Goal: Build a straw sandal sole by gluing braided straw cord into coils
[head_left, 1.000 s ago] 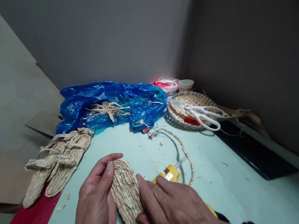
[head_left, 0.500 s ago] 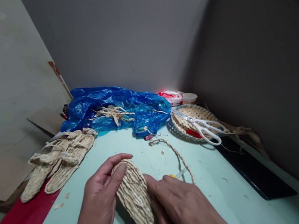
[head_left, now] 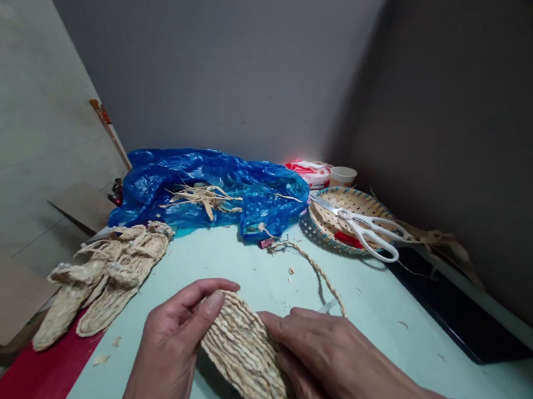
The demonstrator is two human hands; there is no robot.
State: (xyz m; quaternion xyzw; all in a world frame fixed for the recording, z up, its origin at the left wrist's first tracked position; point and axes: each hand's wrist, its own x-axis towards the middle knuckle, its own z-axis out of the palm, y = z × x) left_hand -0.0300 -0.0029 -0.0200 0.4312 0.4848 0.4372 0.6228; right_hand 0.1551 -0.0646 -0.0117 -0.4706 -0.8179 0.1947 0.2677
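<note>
A woven straw sole (head_left: pixel 243 351), made of rows of braided fibre, is held up between both hands above the table. My left hand (head_left: pixel 180 338) grips its rounded top end, thumb on the near face and fingers behind. At the sole's right edge, my right hand (head_left: pixel 322 359) is closed, its thumb pressed along the rim; its other fingers are mostly hidden, and whether they hold anything more cannot be made out. A loose straw braid (head_left: pixel 315 266) curves over the table from beyond my right hand.
Finished straw sandals (head_left: pixel 107 278) lie at left. A blue plastic bag (head_left: pixel 170 167) with straw scraps (head_left: pixel 208 198) stands at the back. White-handled scissors (head_left: pixel 367 231) rest across a woven basket (head_left: pixel 323 234). A black flat object (head_left: pixel 461 310) lies at right, on the pale green table (head_left: pixel 382 356).
The sole has tilted slightly, its top end shifting a little left with my left hand. My right hand stays at the right edge. The whole view has shifted slightly.
</note>
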